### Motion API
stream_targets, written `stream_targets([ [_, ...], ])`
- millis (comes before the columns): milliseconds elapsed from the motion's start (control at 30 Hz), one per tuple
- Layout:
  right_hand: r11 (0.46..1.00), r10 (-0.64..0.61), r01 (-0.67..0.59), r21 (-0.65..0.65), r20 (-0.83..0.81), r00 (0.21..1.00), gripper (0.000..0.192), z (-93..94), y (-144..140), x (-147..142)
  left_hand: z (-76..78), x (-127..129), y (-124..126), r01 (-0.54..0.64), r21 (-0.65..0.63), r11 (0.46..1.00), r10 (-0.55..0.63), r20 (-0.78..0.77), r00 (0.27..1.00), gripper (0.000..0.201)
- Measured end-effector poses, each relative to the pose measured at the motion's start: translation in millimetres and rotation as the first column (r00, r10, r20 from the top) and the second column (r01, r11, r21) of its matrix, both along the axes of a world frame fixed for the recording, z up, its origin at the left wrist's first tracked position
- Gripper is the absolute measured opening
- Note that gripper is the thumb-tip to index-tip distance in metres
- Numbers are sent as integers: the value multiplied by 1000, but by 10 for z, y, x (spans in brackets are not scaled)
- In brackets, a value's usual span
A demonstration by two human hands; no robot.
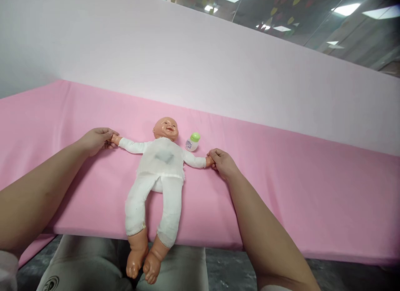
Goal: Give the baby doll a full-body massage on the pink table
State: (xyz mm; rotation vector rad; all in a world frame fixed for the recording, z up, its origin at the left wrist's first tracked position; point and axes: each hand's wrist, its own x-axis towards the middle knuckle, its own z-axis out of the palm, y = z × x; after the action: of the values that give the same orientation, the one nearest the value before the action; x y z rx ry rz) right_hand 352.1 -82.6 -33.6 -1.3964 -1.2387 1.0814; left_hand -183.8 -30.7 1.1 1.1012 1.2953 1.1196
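Baby doll [161, 166] mid-frame, face up, white cloth suit, bare feet over pink tabletop [296, 191] edge — left hand [96, 140], right hand [222, 161] each pinching a doll hand, arms spread, small green-capped bottle [192, 141] beside head

Head view, 1 camera: worn high, faces forward and down over a pink table [281, 191]. Near range; both forearms enter from the bottom edge, fingers mid-frame, white wall [187, 61] beyond the fingertips. No second view.
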Motion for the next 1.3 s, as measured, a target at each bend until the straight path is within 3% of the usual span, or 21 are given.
stream_targets([
  [167, 997, -64, 67, 44, -68, 996, 49, 36, 0, -63, 10, 60, -51, 55, 70, 996, -63, 132, 989, 39],
  [300, 997, 29, -13, 78, -210, 977, 57, 129, -80, -180, -2, 192, -82, 160, 25, 987, -161, 89, 983, 42],
  [367, 994, 110, -110, 12, -200, 974, 64, 164, -126, -229, 27, 270, -116, 150, 6, 989, -150, 36, 988, 45],
  [433, 989, 133, -139, -43, -115, 984, 66, 195, -163, -273, 92, 360, -187, 101, 65, 993, -102, 14, 995, 50],
  [533, 995, 0, -2, 97, 15, 1000, 58, 261, -230, -384, 220, 545, -383, -10, 254, 967, 27, -63, 998, 60],
  [600, 952, -97, 71, 297, 77, 992, 50, 322, -316, -527, 280, 706, -549, -15, 399, 917, 98, -188, 977, 63],
  [633, 918, -103, 46, 394, 125, 987, 47, 352, -376, -618, 294, 789, -629, 32, 472, 881, 102, -255, 961, 60],
  [700, 848, -50, -139, 512, 339, 939, 37, 401, -513, -820, 288, 940, -752, 243, 586, 773, 57, -447, 893, 44],
  [800, 671, 47, -517, 532, 666, 745, 40, 433, -687, -1078, 220, 1071, -810, 622, 578, 529, -95, -688, 720, 31],
  [867, 583, 37, -641, 500, 771, 635, 50, 427, -735, -1166, 168, 1090, -786, 715, 561, 417, -103, -753, 650, 33],
  [900, 566, 26, -661, 493, 790, 612, 53, 417, -737, -1180, 149, 1087, -770, 720, 564, 405, -77, -764, 641, 33],
  [967, 579, 21, -637, 508, 772, 635, 55, 390, -702, -1152, 140, 1072, -749, 676, 574, 462, -5, -760, 650, 32],
  [1033, 671, 12, -504, 544, 672, 740, 51, 355, -627, -1061, 168, 1046, -739, 544, 571, 615, 60, -722, 689, 34],
  [1133, 829, -96, -149, 539, 399, 912, 55, 296, -458, -836, 230, 954, -682, 225, 488, 843, 155, -623, 767, 36],
  [1200, 882, -162, 38, 471, 226, 961, 69, 257, -327, -654, 239, 842, -579, 29, 402, 915, 229, -578, 784, 36],
  [1300, 976, -162, 144, 166, 97, 982, 72, 198, -161, -407, 177, 647, -367, -143, 236, 961, 257, -576, 776, 37],
])
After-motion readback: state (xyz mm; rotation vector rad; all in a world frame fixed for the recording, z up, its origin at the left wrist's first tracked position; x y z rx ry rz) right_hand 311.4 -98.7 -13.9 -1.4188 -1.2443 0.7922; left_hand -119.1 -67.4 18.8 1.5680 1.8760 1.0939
